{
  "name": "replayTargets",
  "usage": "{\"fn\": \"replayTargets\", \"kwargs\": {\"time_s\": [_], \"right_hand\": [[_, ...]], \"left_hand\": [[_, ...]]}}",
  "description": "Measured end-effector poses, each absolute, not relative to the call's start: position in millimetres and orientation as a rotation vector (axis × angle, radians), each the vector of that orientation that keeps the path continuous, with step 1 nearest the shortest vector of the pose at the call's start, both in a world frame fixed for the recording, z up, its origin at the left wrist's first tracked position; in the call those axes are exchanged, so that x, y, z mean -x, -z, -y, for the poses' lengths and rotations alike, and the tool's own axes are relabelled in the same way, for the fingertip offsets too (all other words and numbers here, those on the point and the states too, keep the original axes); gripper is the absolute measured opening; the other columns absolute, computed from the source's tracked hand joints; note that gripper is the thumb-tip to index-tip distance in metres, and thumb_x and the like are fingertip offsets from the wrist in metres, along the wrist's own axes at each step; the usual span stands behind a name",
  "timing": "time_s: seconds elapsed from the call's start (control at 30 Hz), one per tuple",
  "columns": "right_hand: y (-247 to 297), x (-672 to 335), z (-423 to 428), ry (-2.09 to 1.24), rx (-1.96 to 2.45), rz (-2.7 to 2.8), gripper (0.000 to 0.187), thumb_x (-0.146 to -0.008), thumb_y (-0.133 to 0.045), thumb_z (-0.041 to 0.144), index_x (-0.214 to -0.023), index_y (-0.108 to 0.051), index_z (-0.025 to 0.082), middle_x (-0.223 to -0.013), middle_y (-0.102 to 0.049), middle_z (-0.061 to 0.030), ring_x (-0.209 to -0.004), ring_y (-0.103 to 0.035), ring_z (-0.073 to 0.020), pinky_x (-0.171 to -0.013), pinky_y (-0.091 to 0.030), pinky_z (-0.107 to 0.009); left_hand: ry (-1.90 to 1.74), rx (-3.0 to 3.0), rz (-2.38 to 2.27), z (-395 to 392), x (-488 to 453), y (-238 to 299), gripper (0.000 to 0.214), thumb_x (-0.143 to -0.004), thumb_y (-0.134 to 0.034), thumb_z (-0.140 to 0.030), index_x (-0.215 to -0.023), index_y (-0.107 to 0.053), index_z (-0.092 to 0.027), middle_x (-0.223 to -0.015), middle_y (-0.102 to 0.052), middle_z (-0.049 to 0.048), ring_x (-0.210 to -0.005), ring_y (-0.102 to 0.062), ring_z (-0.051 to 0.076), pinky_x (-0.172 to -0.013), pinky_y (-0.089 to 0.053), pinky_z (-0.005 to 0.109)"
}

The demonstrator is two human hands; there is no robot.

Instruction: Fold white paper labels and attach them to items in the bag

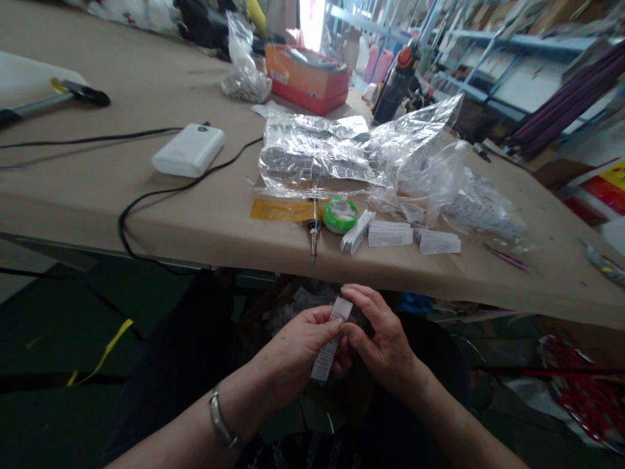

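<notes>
Below the table's front edge, my left hand [297,348] and my right hand [383,342] meet around a narrow white strip [331,342]. Both hands are closed on it, the left pinching its side, the right fingers curled at its upper end. A metal bracelet [219,420] circles my left wrist. On the table just above lie three small stacks of similar white strips [390,234], a soldering iron [313,234] with its tip past the edge, and a green roll [340,215].
Clear plastic bags [342,153] of parts cover the table's [97,189] middle. A white box [188,150] with a black cable sits left, an orange box [307,78] and dark bottle [395,81] behind. Pink tweezers [505,257] lie right.
</notes>
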State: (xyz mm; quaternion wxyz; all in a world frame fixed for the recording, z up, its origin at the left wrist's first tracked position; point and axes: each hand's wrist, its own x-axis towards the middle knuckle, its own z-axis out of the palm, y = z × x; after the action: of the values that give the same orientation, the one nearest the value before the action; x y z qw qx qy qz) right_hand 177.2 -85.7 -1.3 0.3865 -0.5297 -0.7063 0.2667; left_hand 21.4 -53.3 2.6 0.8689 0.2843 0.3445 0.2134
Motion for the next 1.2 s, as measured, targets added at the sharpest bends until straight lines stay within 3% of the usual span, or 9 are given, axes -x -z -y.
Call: {"fn": "replayTargets", "kwargs": {"time_s": [0.27, 0.47, 0.57, 0.7, 0.97, 1.2], "right_hand": [[-1, -172, 86, -0.473, 1.422, 1.962, 0.042, -0.087, -0.055, 0.029, -0.128, -0.048, 0.022, -0.124, -0.054, -0.0103, -0.117, -0.047, -0.0254, -0.1, -0.041, -0.043], [1, -168, 84, -0.736, 1.426, 1.774, 0.039, -0.086, -0.055, 0.028, -0.124, -0.051, 0.023, -0.117, -0.059, -0.0089, -0.11, -0.053, -0.0244, -0.097, -0.041, -0.041], [3, -166, 77, -1.049, 1.373, 1.417, 0.033, -0.085, -0.056, 0.031, -0.118, -0.052, 0.023, -0.102, -0.063, -0.0053, -0.093, -0.06, -0.0187, -0.084, -0.047, -0.033], [6, -163, 64, -1.37, 1.262, 1.076, 0.016, -0.079, -0.064, 0.031, -0.087, -0.059, 0.018, -0.074, -0.061, 0.0005, -0.064, -0.058, -0.0112, -0.06, -0.047, -0.022], [9, -151, 51, -1.583, 1.173, 0.943, 0.014, -0.077, -0.063, 0.029, -0.075, -0.056, 0.017, -0.054, -0.057, 0.0038, -0.039, -0.052, -0.0096, -0.041, -0.043, -0.021], [-4, -143, 37, -1.393, 1.253, 1.099, 0.012, -0.073, -0.064, 0.027, -0.07, -0.06, 0.016, -0.067, -0.061, 0.001, -0.055, -0.053, -0.0092, -0.052, -0.045, -0.021]], "left_hand": [[-0.493, -0.571, -0.694, 53, -20, -1, 0.023, -0.081, -0.06, -0.034, -0.09, -0.06, -0.013, -0.06, -0.057, 0.0, -0.047, -0.052, 0.007, -0.046, -0.04, 0.018], [-0.527, -0.607, -0.745, 53, -17, -1, 0.022, -0.08, -0.06, -0.035, -0.085, -0.059, -0.014, -0.057, -0.055, -0.0017, -0.046, -0.05, 0.007, -0.046, -0.037, 0.019], [-0.566, -0.623, -0.754, 53, -17, 0, 0.02, -0.08, -0.06, -0.035, -0.08, -0.058, -0.015, -0.058, -0.053, -0.0028, -0.048, -0.05, 0.008, -0.047, -0.036, 0.019], [-0.603, -0.671, -0.834, 52, -16, -2, 0.023, -0.077, -0.062, -0.038, -0.076, -0.057, -0.016, -0.056, -0.052, -0.0034, -0.048, -0.049, 0.008, -0.047, -0.035, 0.02], [-0.688, -0.76, -0.905, 50, -13, -3, 0.024, -0.079, -0.06, -0.037, -0.07, -0.056, -0.015, -0.054, -0.051, -0.003, -0.048, -0.044, 0.008, -0.048, -0.033, 0.02], [-0.807, -0.886, -0.949, 41, -8, 2, 0.021, -0.078, -0.06, -0.035, -0.073, -0.062, -0.015, -0.062, -0.056, -0.0015, -0.058, -0.047, 0.01, -0.055, -0.037, 0.021]]}}
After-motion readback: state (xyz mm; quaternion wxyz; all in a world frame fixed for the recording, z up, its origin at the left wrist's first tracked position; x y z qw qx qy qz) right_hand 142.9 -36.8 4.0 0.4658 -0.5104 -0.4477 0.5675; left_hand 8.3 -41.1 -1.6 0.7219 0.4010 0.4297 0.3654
